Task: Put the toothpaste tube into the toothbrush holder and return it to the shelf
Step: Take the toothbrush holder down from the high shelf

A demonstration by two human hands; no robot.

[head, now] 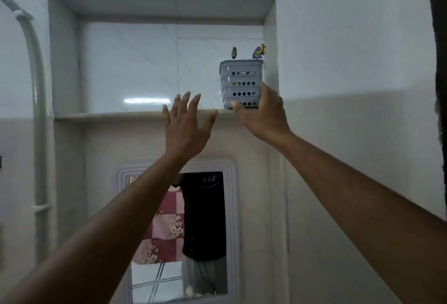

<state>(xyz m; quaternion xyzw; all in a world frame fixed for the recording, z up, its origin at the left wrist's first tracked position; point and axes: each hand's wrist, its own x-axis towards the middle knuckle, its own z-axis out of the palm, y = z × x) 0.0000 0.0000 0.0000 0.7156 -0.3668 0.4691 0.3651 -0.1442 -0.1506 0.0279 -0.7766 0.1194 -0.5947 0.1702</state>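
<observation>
Holder: we are seeing the grey toothbrush holder [242,83], a box with rows of round holes, standing upright at the right end of the shelf [108,115], close against the niche's right wall.
Right hand: we are wrapping our right hand [262,112] around the holder's lower right corner, thumb across the bottom front edge, fingers behind the right side where we cannot see them; the base is sitting on the ledge.
Left hand: our left hand [185,126] is hanging wide open just left of the holder, fingers spread and pointing up in front of the ledge, holding nothing, touching nothing that we can make out.
Toothbrushes: two toothbrush heads [259,51] are poking up over the rim, one near the middle, one tilting toward the right wall, in dark, yellow and purple.
Toothpaste tube: we cannot tell where it is; only specks of green and yellow are showing through the holes.
Writing: we are finding no readable brand or label on the holder or brushes; faint pale marks on the dark cloth reflected in the mirror [179,233] are too blurred to read.
Mirror: it is hanging below the shelf in a white ribbed frame, showing dark clothing, a pink checked floral cloth and floor tiles.
Pipe: a pale pipe [38,110] is running down the wall at far left.
</observation>
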